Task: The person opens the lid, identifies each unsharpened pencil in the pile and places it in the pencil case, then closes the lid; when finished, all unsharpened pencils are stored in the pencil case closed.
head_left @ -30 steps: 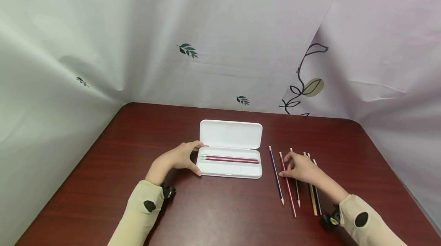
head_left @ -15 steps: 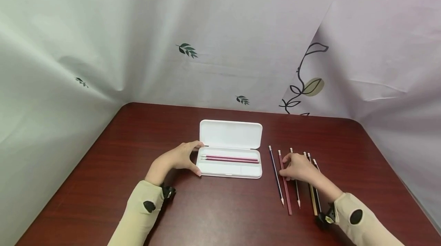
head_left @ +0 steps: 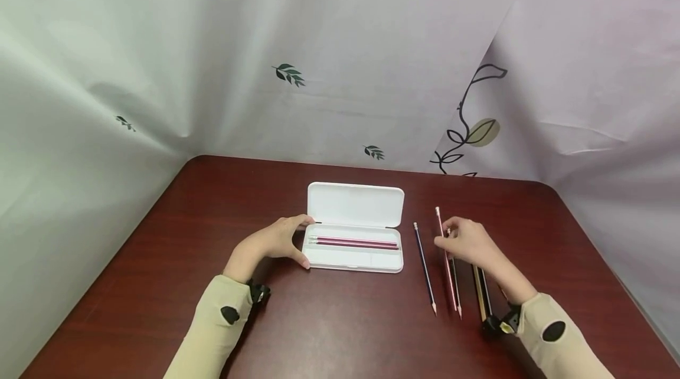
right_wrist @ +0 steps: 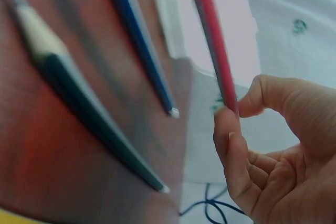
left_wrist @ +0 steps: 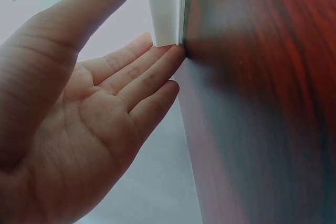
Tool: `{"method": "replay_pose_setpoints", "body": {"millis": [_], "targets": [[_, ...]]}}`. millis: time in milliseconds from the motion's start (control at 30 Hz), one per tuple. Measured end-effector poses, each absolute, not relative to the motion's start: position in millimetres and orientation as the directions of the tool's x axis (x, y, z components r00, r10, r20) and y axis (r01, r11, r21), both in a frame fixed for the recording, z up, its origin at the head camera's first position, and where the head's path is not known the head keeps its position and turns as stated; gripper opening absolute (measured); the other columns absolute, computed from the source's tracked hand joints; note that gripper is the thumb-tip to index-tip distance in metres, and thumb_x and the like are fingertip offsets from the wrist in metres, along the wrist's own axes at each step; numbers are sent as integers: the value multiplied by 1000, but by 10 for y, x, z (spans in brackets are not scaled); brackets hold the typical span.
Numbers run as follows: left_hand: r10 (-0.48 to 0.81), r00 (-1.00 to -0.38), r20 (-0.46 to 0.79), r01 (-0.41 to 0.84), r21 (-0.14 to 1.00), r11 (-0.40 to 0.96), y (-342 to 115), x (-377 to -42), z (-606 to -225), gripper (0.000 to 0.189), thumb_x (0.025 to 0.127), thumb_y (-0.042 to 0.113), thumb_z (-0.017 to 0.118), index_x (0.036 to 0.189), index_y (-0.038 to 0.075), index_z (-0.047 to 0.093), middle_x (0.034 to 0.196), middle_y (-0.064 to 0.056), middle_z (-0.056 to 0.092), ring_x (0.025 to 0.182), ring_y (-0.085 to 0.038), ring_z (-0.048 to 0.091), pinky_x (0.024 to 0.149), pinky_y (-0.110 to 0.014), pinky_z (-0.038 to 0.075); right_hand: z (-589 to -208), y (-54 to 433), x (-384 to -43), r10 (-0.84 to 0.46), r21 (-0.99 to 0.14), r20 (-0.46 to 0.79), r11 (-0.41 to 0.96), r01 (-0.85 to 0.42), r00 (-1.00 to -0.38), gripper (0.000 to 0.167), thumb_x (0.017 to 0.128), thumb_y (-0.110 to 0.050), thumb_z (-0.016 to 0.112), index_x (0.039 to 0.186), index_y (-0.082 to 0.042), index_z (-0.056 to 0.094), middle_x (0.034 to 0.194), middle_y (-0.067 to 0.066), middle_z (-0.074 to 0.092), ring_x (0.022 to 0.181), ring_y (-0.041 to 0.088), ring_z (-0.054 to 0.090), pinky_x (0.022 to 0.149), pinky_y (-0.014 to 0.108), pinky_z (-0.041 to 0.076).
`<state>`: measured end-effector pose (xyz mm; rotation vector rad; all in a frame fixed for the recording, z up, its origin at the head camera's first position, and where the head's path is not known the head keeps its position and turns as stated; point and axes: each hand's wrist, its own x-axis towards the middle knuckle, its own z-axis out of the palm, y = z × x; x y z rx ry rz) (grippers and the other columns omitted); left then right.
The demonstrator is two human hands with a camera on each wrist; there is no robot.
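Note:
My left hand (head_left: 275, 240) holds the left end of an open white pencil case (head_left: 334, 259), thumb at the front corner and fingers behind. In the left wrist view the fingers (left_wrist: 149, 80) lie straight against the case's end (left_wrist: 165, 9). Two dark pink pencils (head_left: 353, 243) lie in its rear compartment. To the right, my right hand (head_left: 470, 241) pinches a red pencil (right_wrist: 214, 40) between thumb and fingertips, above the table. A blue pencil (head_left: 425, 270) lies left of that hand. A dark, sharpened pencil (right_wrist: 94, 108) lies beneath it, partly hidden in the head view.
Several more pencils (head_left: 480, 293) lie under the right wrist, mostly covered by the hand and forearm. The brown wooden table (head_left: 329, 326) meets a pale curtain (head_left: 340, 72) with leaf prints at its back edge.
My right hand has taken hold of the red pencil and raised it from the table, moving slightly away from me. The left hand and the case stay where they were.

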<state>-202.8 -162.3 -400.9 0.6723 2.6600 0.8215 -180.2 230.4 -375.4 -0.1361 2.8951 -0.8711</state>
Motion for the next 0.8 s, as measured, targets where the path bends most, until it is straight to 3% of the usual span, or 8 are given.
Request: {"method": "replay_pose_setpoints", "body": {"millis": [200, 467, 667, 800], "targets": [[499, -856, -133, 341, 581, 739, -1648, -2020, -3996, 88, 55, 29, 90, 127, 3, 47, 127, -18, 56, 121, -28, 52, 102, -44, 38, -3584, 2356, -1923, -151, -635, -85, 770, -63, -985, 38, 84, -18, 59, 114, 4, 51, 67, 2, 64, 61, 22, 63, 54, 31, 53], [502, -855, -134, 342, 582, 738, -1645, -2019, -3996, 88, 55, 30, 90, 127, 3, 47, 127, -18, 56, 121, -29, 51, 101, -45, 37, -3554, 2265, -2110, -320, -697, 40, 669, -256, -946, 30, 90, -10, 55, 117, 0, 49, 79, 7, 67, 67, 29, 64, 57, 36, 54], [505, -852, -135, 347, 576, 740, -1630, -2017, -3978, 88, 56, 29, 90, 127, 3, 47, 128, -17, 55, 121, -28, 51, 102, -44, 37, -3488, 2081, -2212, -376, -733, 131, 586, -345, -917, 28, 93, -14, 56, 119, -5, 49, 89, 13, 68, 73, 24, 65, 63, 36, 55], [515, -847, -131, 357, 578, 734, -1619, -2017, -3964, 88, 56, 29, 90, 128, 1, 46, 128, -18, 56, 121, -28, 51, 102, -43, 37, -3476, 1900, -2289, -390, -741, 229, 525, -419, -892, 28, 93, -15, 57, 117, -2, 50, 93, 15, 67, 78, 21, 66, 66, 30, 54]]}}
